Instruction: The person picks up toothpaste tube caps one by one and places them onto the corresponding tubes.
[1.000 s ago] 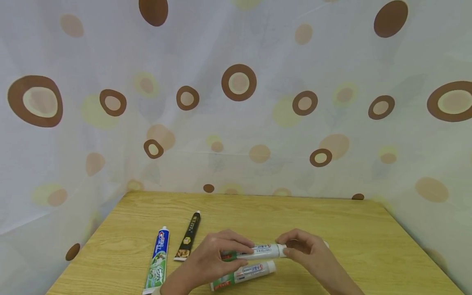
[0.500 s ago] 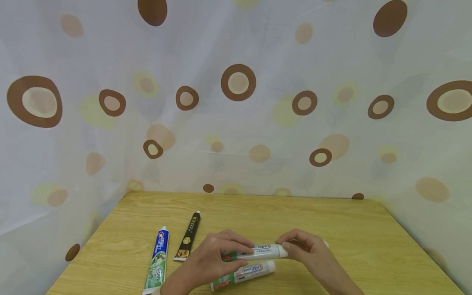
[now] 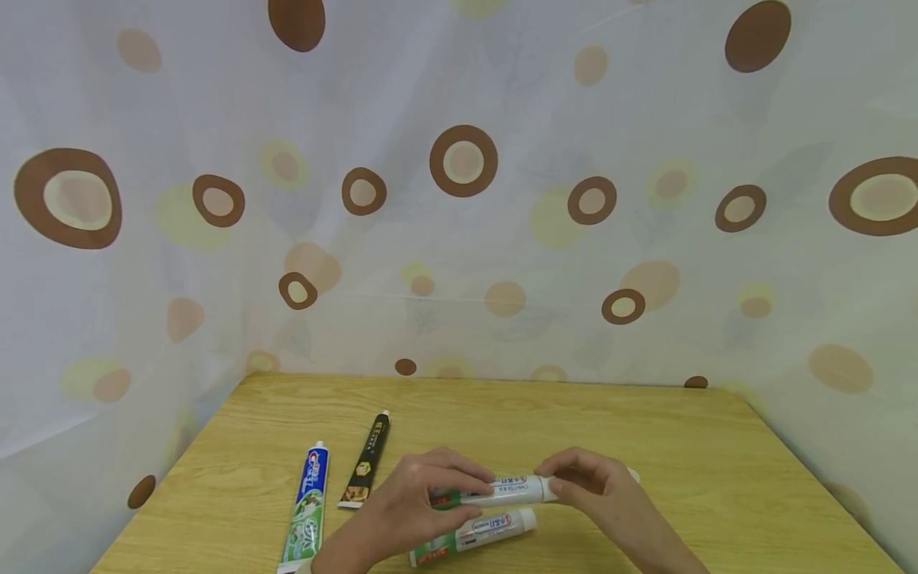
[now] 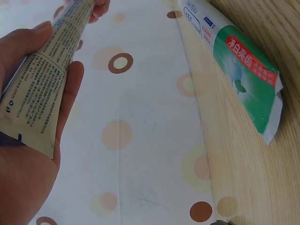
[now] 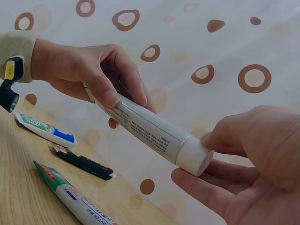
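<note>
Right hand [image 3: 610, 494] has shifted its thumb slightly, pinching the white cylindrical plastic cap [image 5: 191, 157]; I see left hand [image 3: 412, 496] gripping the green-and-white plastic tube [image 5: 145, 130], long axis crosswise, cap rightward.

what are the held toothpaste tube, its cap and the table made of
Toothpaste tube: probably plastic laminate, smooth with soft sheen; its tail is flattened. Cap: likely rigid plastic, matte white; crisp round rim. Table: wood or wood-look laminate, satin; grain shows.

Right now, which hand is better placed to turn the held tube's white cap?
Probably the right hand: its fingers are at the white cap, while the left hand grips the tube farther back.
</note>
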Available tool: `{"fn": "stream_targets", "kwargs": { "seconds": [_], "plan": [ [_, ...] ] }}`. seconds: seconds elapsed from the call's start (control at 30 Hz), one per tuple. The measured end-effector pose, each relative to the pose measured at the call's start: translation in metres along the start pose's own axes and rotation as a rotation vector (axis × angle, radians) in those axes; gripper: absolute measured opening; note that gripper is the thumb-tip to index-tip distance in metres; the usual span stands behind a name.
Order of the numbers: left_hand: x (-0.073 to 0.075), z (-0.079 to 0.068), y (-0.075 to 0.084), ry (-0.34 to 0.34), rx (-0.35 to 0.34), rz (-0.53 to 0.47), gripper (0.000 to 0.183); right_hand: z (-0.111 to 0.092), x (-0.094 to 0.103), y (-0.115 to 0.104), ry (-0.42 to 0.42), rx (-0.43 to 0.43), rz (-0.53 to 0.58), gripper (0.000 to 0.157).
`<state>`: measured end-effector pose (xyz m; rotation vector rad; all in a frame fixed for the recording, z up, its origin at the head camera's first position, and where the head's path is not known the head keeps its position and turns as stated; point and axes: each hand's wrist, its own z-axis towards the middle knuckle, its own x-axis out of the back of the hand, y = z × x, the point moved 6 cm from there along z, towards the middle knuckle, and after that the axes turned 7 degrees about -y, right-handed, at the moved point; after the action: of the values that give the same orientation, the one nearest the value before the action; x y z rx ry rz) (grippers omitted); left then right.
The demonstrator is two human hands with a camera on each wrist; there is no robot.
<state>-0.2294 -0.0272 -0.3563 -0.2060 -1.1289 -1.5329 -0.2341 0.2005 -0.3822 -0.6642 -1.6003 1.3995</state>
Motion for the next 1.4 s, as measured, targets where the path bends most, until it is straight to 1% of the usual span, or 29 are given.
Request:
{"fn": "stream_targets", "kwargs": {
  "seconds": [0.3, 0.53, 0.63, 0.83, 1.03, 1.13, 1.3, 1.4],
  "plan": [
    [0.0002, 0.0003, -0.0007, -0.007, 0.019, -0.007, 0.021, 0.0005, -0.0001, -0.0001, 0.002, -0.012, 0.002, 0.036],
    [0.0004, 0.0004, -0.0008, -0.005, 0.037, -0.019, 0.021, 0.0011, -0.0036, -0.0025, -0.044, 0.023, 0.002, 0.032],
    [0.0003, 0.0003, -0.0009, -0.009, 0.041, -0.018, 0.021, 0.0011, -0.0038, -0.0026, -0.045, 0.027, 0.001, 0.032],
    [0.0007, 0.0003, -0.0001, -0.005, 0.024, -0.004, 0.021, 0.0023, -0.0032, -0.0016, -0.037, 0.027, 0.022, 0.034],
    [0.0008, 0.0003, 0.0006, 0.002, 0.009, -0.007, 0.021, 0.0026, -0.0034, -0.0002, -0.056, 0.037, 0.071, 0.034],
    [0.0007, 0.0004, 0.0004, 0.000, 0.005, -0.013, 0.021, 0.0024, -0.0029, 0.0000, -0.044, 0.027, 0.073, 0.035],
    [0.0004, 0.0007, 0.0005, -0.007, 0.012, -0.023, 0.021, 0.0008, -0.0005, -0.0011, 0.020, -0.008, 0.022, 0.037],
    [-0.0002, 0.0003, 0.0005, -0.012, 0.021, -0.032, 0.021, -0.0002, 0.0003, -0.0015, 0.032, -0.029, 0.009, 0.036]
  ]
}}
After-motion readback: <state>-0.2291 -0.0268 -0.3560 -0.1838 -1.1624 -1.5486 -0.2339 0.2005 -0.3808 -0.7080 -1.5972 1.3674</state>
